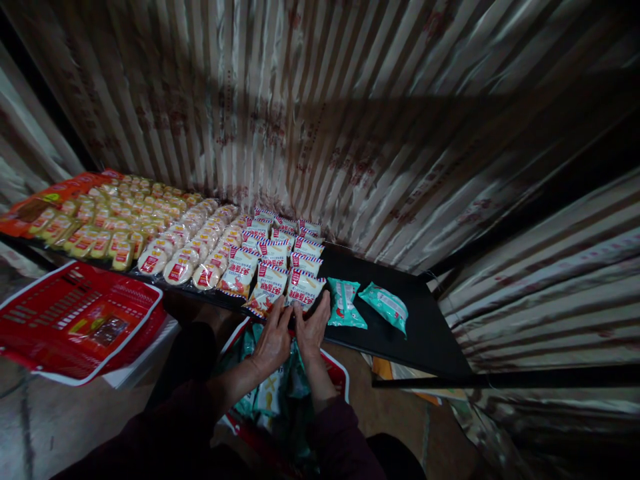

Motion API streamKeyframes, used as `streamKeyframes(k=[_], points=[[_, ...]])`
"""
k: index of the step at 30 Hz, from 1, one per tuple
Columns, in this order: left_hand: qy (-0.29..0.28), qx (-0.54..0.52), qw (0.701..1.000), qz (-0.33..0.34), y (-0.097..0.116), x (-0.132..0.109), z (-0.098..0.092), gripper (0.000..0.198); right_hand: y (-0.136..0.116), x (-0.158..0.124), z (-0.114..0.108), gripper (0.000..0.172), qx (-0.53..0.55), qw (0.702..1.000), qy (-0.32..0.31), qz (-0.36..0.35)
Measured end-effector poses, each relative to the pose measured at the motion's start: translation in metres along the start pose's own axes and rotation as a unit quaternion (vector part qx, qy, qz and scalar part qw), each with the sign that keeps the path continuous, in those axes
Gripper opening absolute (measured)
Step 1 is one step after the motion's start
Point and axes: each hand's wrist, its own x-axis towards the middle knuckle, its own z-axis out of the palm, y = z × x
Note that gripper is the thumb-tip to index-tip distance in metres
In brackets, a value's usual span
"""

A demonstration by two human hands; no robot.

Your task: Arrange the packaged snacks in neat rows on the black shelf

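Note:
In the front row of white snack packets, one packet [304, 287] with red lettering and a striped top edge stands at the row's right end. My right hand [311, 330] closes on its lower right side, thumb in front and fingers along the edge. Its lower left corner is pinched by my left hand [274, 340], whose fingers also lie close to the neighbouring white packet [270, 283]. Below my wrists is a red basket [345, 377] holding several green packets [270, 397]. Two more green packets, one flat [345, 303] and one tilted [385, 305], lie right of my hands.
The black shelf [420, 327] also bears rows of round wrapped cakes [183, 263] and yellow wrapped cakes [100, 240], with an orange bag [25, 210] at the far left. A second red basket [125, 333] stands at left. Striped sheeting [300, 120] hangs behind.

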Motion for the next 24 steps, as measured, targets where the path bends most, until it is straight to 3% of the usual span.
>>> streamKeyframes(k=[7,13,18,24], points=[[0.109,0.13,0.985,-0.023,-0.007,0.001,-0.032,0.043,-0.015,-0.006,-0.008,0.065,-0.055,0.993,0.018,-0.102],[0.122,0.162,0.977,-0.058,-0.016,0.012,-0.04,0.051,-0.035,-0.024,-0.009,0.049,-0.04,0.983,-0.005,-0.178],[0.105,0.18,0.975,-0.075,-0.013,0.015,-0.036,0.064,-0.033,-0.019,-0.009,0.047,-0.071,0.989,0.011,-0.127],[0.122,0.183,0.972,-0.079,-0.012,0.017,-0.029,0.065,-0.018,-0.006,-0.005,0.047,-0.096,0.989,-0.012,-0.109]])
